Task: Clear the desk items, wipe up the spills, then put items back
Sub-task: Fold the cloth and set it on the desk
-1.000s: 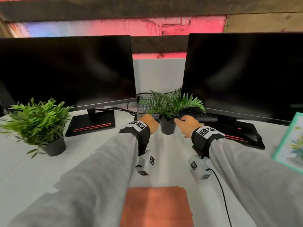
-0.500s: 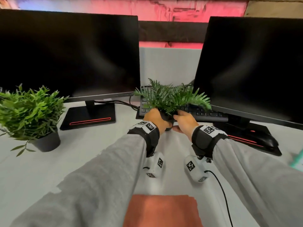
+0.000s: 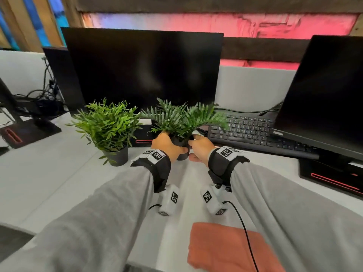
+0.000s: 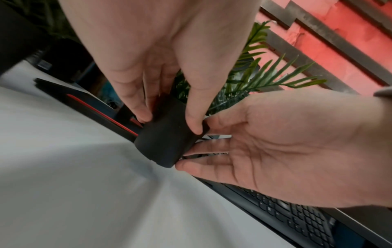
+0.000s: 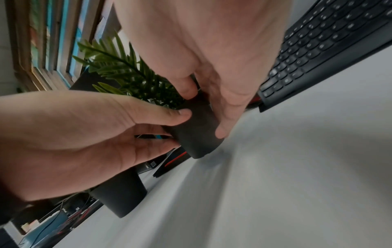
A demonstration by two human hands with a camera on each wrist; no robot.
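Clearing step: the fern pot (image 3: 181, 142) is gripped by the left hand (image 3: 167, 143) and right hand (image 3: 199, 147), fingers curled round it
It is held off the desk (image 3: 49, 179), just right of the bushy plant (image 3: 110, 126); a steady set-down beside that plant is judged next

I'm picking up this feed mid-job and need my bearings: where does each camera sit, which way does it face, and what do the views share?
Head: worn on the head, looks down and forward across the desk at the monitors; shows both grey sleeves, left hand and right hand.
Left wrist: under the left hand, looks along its fingers toward the keyboard; right hand opposite.
Right wrist: under the right hand, faces leftward; left hand opposite.
Shared: all show the fern pot, held in both hands.
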